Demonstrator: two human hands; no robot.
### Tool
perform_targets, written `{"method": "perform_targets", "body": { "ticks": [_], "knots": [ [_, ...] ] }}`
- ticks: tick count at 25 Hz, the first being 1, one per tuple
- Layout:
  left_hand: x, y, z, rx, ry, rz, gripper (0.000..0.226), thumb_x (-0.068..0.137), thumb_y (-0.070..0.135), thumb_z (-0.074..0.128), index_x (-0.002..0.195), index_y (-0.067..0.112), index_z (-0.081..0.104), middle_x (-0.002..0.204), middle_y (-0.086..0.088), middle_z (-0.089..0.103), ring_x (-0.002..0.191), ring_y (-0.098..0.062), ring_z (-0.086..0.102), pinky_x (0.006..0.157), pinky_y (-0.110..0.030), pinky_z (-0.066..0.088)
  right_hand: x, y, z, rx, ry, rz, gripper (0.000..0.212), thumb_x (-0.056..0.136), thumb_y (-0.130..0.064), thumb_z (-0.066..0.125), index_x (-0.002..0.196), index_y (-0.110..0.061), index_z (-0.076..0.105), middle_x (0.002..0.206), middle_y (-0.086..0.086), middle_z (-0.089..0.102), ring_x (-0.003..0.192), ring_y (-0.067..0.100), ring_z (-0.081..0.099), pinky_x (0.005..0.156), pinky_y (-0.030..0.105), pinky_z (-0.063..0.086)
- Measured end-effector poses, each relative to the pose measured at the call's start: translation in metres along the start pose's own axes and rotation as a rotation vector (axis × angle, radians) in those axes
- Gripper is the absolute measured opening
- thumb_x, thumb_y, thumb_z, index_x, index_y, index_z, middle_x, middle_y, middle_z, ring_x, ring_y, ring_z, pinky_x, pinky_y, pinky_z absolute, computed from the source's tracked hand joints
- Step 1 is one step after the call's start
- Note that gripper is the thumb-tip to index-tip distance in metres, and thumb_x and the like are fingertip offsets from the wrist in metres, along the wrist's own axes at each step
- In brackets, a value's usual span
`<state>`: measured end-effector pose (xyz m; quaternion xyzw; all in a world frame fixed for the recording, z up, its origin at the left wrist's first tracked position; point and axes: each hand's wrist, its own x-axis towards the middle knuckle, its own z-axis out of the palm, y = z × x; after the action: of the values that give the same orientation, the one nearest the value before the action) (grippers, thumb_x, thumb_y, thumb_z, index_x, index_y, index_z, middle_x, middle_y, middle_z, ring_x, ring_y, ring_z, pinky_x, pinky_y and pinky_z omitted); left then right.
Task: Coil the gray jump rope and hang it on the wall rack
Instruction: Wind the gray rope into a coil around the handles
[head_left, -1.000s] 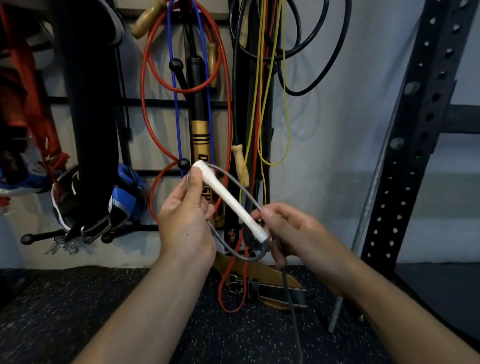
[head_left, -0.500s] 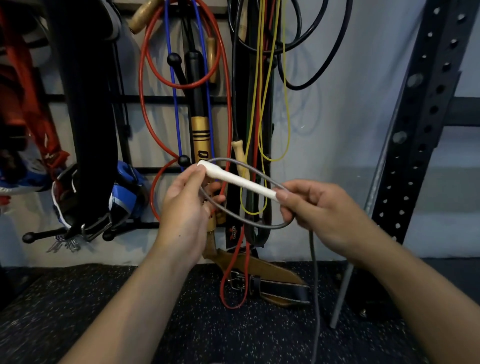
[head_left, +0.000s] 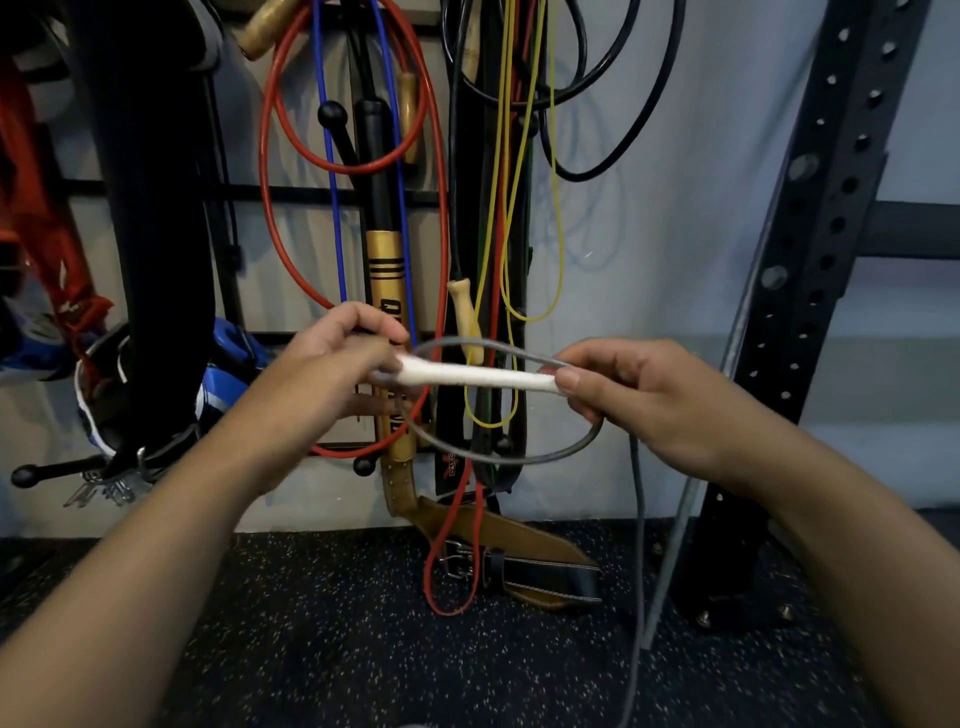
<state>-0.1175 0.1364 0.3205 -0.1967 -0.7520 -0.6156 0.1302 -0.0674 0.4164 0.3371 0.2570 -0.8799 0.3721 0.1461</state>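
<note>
**Mia:** Hands first. What are they doing?

**Ben:** The left hand pinches one end of the white handle. The right hand pinches the other end. So the handle lies flat, side to side, between them.

**Mia:** Where is the gray jump rope?

**Ben:** One loop goes round the handle, above and below it. The rest drops from the right hand down to the floor.

**Mia:** Which hand should wind it next?

**Ben:** I think the right hand, since the loose rope hangs on its side. The wall rack is straight ahead, behind the handle, with red rope and yellow rope already on it.
</note>
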Motion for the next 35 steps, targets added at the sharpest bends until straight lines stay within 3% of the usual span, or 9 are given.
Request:
{"method": "perform_targets", "body": {
  "ticks": [3, 5, 9, 13, 19, 23, 26, 30, 35],
  "knots": [
    [-0.012, 0.022, 0.012, 0.568, -0.164, 0.218, 0.025, 0.091, 0.061, 0.052, 0.111, 0.048, 0.061, 0.099, 0.018, 0.075, 0.086, -0.011, 0.073, 0.075, -0.039, 0.061, 0.001, -0.008, 0.006, -0.131, -0.09, -0.032, 0.018, 0.103, -0.027, 0.055, 0.103, -0.021, 0.071, 0.072, 0.0, 0.056, 0.06, 0.011, 0.045, 0.058, 0.032, 0.039],
    [-0.019, 0.035, 0.03, 0.712, -0.272, 0.343, 0.039, 0.092, 0.073, 0.041, 0.111, 0.046, 0.063, 0.091, 0.014, 0.073, 0.083, -0.005, 0.067, 0.072, -0.033, 0.056, 0.003, -0.013, 0.012, -0.137, -0.088, -0.071, 0.018, 0.101, -0.033, 0.056, 0.105, -0.019, 0.068, 0.073, -0.008, 0.058, 0.061, 0.004, 0.047, 0.061, 0.029, 0.042],
    [-0.017, 0.041, 0.042, 0.708, -0.373, 0.313, 0.035, 0.1, 0.055, 0.043, 0.084, 0.031, 0.062, 0.061, 0.015, 0.057, 0.059, -0.005, 0.052, 0.055, -0.022, 0.041, 0.005, -0.013, 0.013, 0.128, -0.07, -0.091, 0.028, 0.098, -0.034, 0.055, 0.115, -0.012, 0.053, 0.062, -0.011, 0.059, 0.059, 0.004, 0.047, 0.061, 0.021, 0.04],
    [-0.018, 0.033, 0.034, 0.679, -0.338, 0.32, 0.032, 0.104, 0.042, 0.042, 0.075, 0.038, 0.057, 0.062, 0.028, 0.057, 0.055, 0.0, 0.048, 0.052, -0.018, 0.037, 0.006, -0.005, 0.008, 0.316, 0.05, -0.033, 0.024, 0.096, -0.033, 0.064, 0.099, -0.009, 0.065, 0.062, 0.005, 0.06, 0.05, 0.012, 0.047, 0.052, 0.022, 0.041],
    [-0.011, 0.026, 0.015, -0.205, 0.041, 0.124, 0.035, 0.11, 0.033, 0.041, 0.102, 0.027, 0.075, 0.075, 0.016, 0.059, 0.067, -0.004, 0.052, 0.065, -0.024, 0.047, -0.002, 0.022, 0.011, 0.421, 0.136, 0.172, 0.044, 0.091, -0.053, 0.06, 0.07, -0.014, 0.059, 0.052, -0.001, 0.039, 0.043, 0.02, 0.043, 0.06, 0.045, 0.056],
    [-0.016, 0.03, 0.044, -0.648, 0.077, 0.06, 0.029, 0.111, 0.019, 0.043, 0.112, 0.012, 0.071, 0.08, 0.004, 0.058, 0.068, -0.007, 0.06, 0.07, -0.025, 0.058, 0.004, 0.02, 0.039, 0.61, 0.075, 0.178, 0.066, 0.09, -0.067, 0.048, 0.107, -0.004, 0.064, 0.066, -0.002, 0.041, 0.056, 0.017, 0.037, 0.054, 0.033, 0.046],
    [-0.015, 0.035, 0.058, -0.953, 0.252, 0.033, 0.024, 0.111, 0.015, 0.043, 0.113, 0.005, 0.064, 0.089, -0.004, 0.059, 0.074, -0.011, 0.075, 0.082, -0.033, 0.065, 0.007, 0.003, 0.064, 0.602, -0.004, 0.157, 0.059, 0.086, -0.08, 0.038, 0.115, -0.038, 0.068, 0.075, -0.004, 0.055, 0.063, 0.014, 0.044, 0.056, 0.029, 0.04],
    [-0.021, 0.032, 0.07, -1.094, 0.303, 0.018, 0.021, 0.111, 0.017, 0.044, 0.119, 0.005, 0.059, 0.111, -0.014, 0.062, 0.103, -0.023, 0.079, 0.096, -0.043, 0.061, 0.003, -0.016, 0.08, 0.691, 0.071, 0.012, 0.016, 0.095, -0.054, 0.06, 0.11, -0.055, 0.064, 0.064, -0.006, 0.06, 0.051, 0.006, 0.047, 0.044, 0.02, 0.037],
    [-0.025, 0.024, 0.07, -1.076, 0.209, 0.019, 0.018, 0.109, 0.015, 0.049, 0.118, 0.005, 0.062, 0.097, -0.006, 0.074, 0.113, -0.03, 0.075, 0.095, -0.046, 0.06, 0.003, -0.019, 0.069, 0.943, 0.195, 0.074, 0.037, 0.088, -0.049, 0.063, 0.118, -0.029, 0.071, 0.061, -0.004, 0.039, 0.048, 0.009, 0.032, 0.04, 0.019, 0.025]
  ]
}}
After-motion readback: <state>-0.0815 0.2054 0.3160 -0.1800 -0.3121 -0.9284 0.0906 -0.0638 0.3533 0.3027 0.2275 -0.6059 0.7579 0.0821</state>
